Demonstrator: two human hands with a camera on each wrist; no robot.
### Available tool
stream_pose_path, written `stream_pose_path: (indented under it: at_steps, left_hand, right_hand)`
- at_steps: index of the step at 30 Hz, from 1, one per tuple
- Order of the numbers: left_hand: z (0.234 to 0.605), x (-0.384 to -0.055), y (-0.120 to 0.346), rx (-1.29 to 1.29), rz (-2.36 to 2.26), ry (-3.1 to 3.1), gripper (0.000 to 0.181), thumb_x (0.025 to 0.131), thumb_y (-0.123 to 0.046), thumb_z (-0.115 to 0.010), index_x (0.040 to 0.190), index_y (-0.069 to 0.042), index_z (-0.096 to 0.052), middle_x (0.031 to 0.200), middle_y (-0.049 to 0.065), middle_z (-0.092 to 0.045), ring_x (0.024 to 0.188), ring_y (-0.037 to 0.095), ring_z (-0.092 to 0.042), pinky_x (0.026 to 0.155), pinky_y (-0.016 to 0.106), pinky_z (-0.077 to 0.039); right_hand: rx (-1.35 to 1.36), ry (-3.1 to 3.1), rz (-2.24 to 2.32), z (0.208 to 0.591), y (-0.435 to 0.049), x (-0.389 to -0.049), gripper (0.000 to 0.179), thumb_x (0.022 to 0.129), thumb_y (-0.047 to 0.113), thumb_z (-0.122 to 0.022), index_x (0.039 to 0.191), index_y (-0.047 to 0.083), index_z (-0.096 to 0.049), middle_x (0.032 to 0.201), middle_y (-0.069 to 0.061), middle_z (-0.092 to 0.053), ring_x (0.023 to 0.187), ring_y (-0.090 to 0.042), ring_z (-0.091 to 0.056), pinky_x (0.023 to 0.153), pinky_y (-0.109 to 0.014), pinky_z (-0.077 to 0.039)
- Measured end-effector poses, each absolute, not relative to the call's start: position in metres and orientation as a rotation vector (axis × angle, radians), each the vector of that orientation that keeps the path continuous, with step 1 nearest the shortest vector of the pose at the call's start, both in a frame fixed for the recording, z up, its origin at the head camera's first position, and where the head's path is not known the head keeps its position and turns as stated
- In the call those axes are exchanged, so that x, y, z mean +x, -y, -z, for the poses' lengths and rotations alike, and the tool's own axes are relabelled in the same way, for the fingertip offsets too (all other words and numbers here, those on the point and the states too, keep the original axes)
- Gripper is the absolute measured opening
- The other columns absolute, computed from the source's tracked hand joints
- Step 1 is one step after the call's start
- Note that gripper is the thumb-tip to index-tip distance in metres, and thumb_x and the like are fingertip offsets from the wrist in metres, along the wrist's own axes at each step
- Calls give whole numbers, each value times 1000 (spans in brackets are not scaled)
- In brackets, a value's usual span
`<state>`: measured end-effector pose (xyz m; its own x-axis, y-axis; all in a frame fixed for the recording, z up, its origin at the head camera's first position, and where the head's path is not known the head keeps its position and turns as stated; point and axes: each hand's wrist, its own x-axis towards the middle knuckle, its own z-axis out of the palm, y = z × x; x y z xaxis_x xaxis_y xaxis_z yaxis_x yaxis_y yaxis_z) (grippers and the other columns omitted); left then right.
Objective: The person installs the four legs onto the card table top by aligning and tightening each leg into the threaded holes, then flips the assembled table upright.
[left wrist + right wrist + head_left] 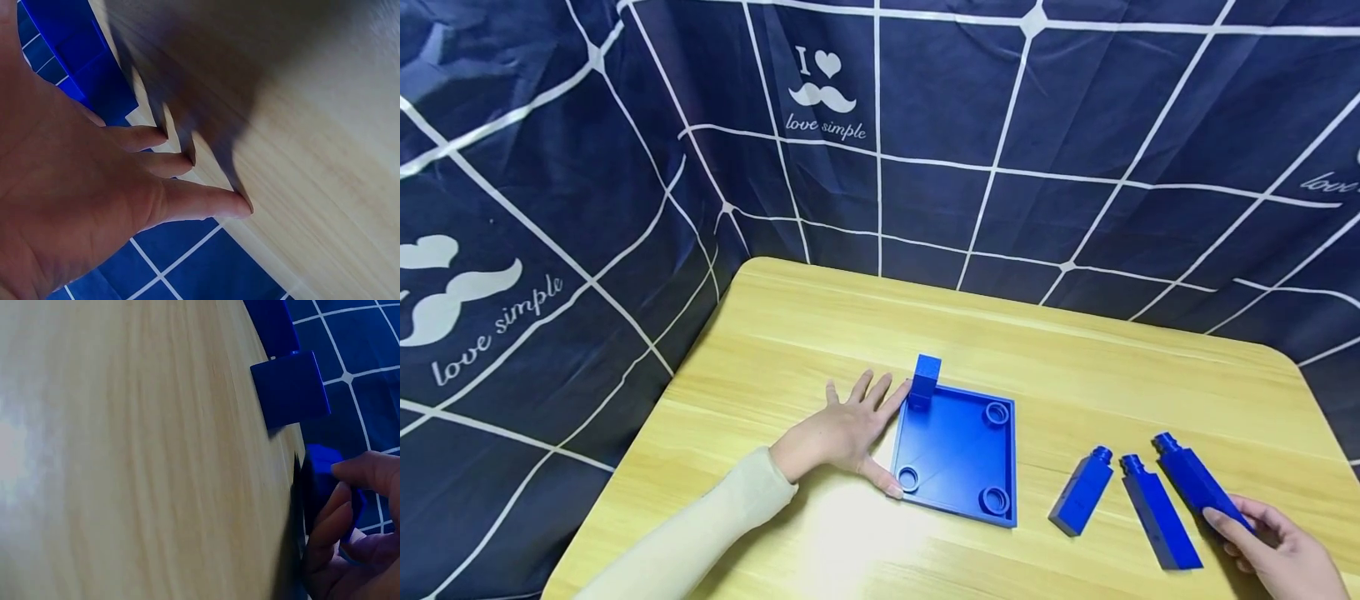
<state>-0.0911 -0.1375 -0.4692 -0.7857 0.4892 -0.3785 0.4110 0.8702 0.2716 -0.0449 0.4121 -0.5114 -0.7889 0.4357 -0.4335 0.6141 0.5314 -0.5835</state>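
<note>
A square blue tray-like base lies on the wooden table, with round threaded sockets at three corners. At its far left corner a blue square post stands upright. My left hand spreads its fingers along the base's left side, thumb at the near left corner and index finger by the post. On the right, my right hand grips the lower end of a blue leg with a threaded tip between thumb and fingers. The right wrist view shows the same hand pinching that leg.
Two more blue legs with threaded tips, one nearer the base and one in the middle, lie on the table left of my right hand. A dark blue cloth with white lines hangs behind and at the left.
</note>
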Motion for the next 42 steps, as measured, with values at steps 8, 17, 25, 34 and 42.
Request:
stream_pose_path:
  at_steps: [8, 17, 25, 34, 42]
  left_hand:
    - [470, -90, 139, 663, -248, -2601, 153, 71, -88, -80, 176, -24, 10, 181, 19, -3, 165, 47, -2, 112, 89, -14]
    - [469, -90, 139, 664, -249, -2597, 153, 71, -87, -81, 176, -23, 10, 181, 20, -4, 164, 48, -2, 112, 90, -14]
    - [470, -91, 139, 666, -245, -2597, 152, 71, -87, -81, 177, -23, 9, 181, 20, -4, 164, 48, -3, 112, 90, -13]
    - [470, -91, 143, 663, -247, -2605, 153, 71, -88, -80, 177, -23, 9, 181, 20, -4, 164, 49, -3, 111, 90, -14]
    - [470, -91, 142, 677, -269, -2592, 152, 72, -87, -80, 176, -24, 10, 181, 20, -2, 164, 49, -1, 111, 91, -13]
  right_hand:
    - [1051, -2405, 1400, 507, -410, -45, 65, 109, 48, -62, 142, -7, -49, 76, 11, -66, 64, -14, -73, 56, -32, -58]
    - [856, -2110, 2236, 500, -413, -40, 25, 109, 24, -70, 88, 34, -78, 80, 19, -75, 65, -4, -76, 54, -21, -56]
    - [505, -1736, 2728, 498, -419, -39, 41, 114, 3, -51, 98, 13, -87, 89, -1, -82, 76, -11, -80, 59, -20, -60]
    - [135, -1557, 2946, 489, -410, -55, 42, 112, -11, -41, 112, -5, -82, 103, -16, -82, 83, -23, -82, 62, -25, -62]
    - [68, -1326, 3113, 481, -405, -67, 36, 112, -12, -40, 107, -11, -75, 94, -22, -80, 77, -29, -82, 59, -31, -63]
